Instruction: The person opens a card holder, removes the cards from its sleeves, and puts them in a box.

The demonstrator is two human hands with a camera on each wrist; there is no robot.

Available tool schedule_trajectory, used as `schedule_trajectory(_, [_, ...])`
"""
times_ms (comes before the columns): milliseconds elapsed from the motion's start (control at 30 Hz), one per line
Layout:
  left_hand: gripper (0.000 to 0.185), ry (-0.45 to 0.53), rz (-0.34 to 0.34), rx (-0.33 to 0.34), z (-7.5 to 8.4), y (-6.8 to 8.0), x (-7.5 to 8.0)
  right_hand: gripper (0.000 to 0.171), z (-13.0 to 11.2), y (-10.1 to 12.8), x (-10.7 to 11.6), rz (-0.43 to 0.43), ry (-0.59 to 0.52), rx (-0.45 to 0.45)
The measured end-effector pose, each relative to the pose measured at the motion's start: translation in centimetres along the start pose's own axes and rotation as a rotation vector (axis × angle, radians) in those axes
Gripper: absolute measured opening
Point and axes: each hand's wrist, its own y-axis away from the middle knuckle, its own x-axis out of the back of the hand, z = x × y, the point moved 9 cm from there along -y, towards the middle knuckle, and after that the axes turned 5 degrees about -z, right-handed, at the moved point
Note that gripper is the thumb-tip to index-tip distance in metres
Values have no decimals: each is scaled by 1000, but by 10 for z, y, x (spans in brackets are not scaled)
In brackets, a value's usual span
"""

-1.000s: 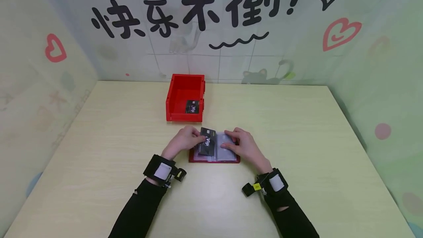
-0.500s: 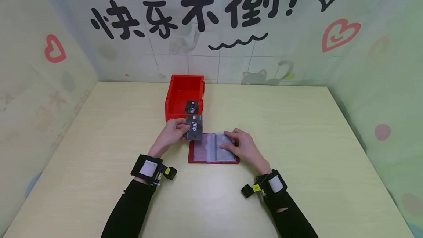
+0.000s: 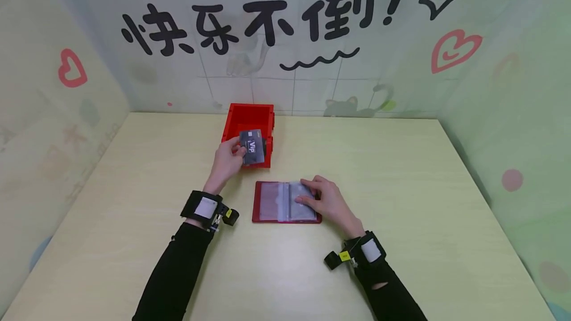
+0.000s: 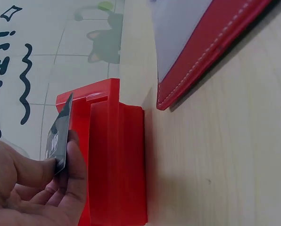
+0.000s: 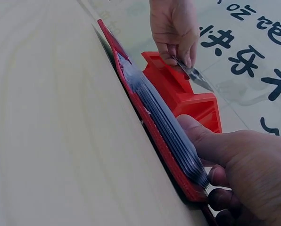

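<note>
My left hand (image 3: 226, 161) pinches a black VIP card (image 3: 252, 147) between thumb and fingers, above the front of a red plastic bin (image 3: 241, 114). In the left wrist view, the card (image 4: 59, 136) stands tilted, nearly edge-on, beside the bin's rim. A red card holder (image 3: 269, 203) with clear plastic sleeves lies spread on the table. At its right side, my right hand (image 3: 332, 205) holds the sleeves, thumb on top and fingers curled at the edge, as the right wrist view shows. Behind the held card, a dark edge of another card shows in the bin.
The pale wooden table (image 3: 156, 212) reaches back to a printed wall sheet (image 3: 294, 88) with large black characters. The bin stands at the back, left of centre, behind the card holder. Printed side walls border the table.
My left hand has lifted the VIP card off the card holder's left page and carried it back and left over the red bin. My right hand has stayed on the holder.
</note>
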Motion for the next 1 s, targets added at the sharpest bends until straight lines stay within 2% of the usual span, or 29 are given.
schedule_trajectory(133, [50,-68,45,-48,11,-5,2,51,2,0,-1,2,-7,-7])
schedule_trajectory(233, [50,-94,69,-57,15,-8,2,51,2,1,-1,4,-12,-6])
schedule_trajectory(500, [51,-128,95,-41,16,-16,-1,50,1,2,-1,2,-18,-6])
schedule_trajectory(667, [52,-177,82,-32,18,-21,-7,50,1,1,0,9,-13,1])
schedule_trajectory(800, [47,-215,76,-33,18,-25,-12,50,2,1,0,12,-11,5])
schedule_trajectory(1000, [39,-312,107,-47,16,-29,-13,50,1,1,1,17,-5,11])
